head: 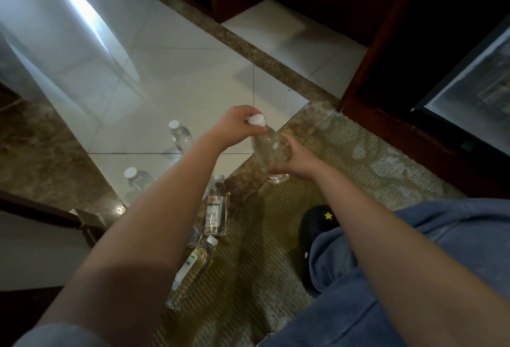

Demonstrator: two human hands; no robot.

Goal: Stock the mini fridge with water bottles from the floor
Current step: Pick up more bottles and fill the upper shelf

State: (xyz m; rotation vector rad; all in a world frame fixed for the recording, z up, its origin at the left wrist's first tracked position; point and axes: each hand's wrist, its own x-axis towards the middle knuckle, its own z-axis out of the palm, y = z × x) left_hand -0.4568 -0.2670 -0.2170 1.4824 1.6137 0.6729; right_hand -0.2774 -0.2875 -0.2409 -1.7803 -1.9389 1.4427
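Above the seam where glossy white floor tiles point(176, 92) meet a coarse, ribbed olive carpet point(265, 277), both hands grip one clear plastic water bottle point(269, 150), held upright and just off the floor. The left hand point(237, 125) is curled over its round white cap point(257, 119); the right hand point(296, 159) wraps the smooth cylindrical body from the side. Two more capped bottles stand on the tiles: a far bottle point(180, 135) and a near bottle point(136, 178), the latter partly behind the left forearm. Two labelled bottles lie on the carpet edge, an upper one point(216, 208) and a lower one point(193, 269). At the right edge, the mini fridge point(469, 84), dark-framed with a glassy front, sits inside a reddish wooden cabinet point(372, 43).
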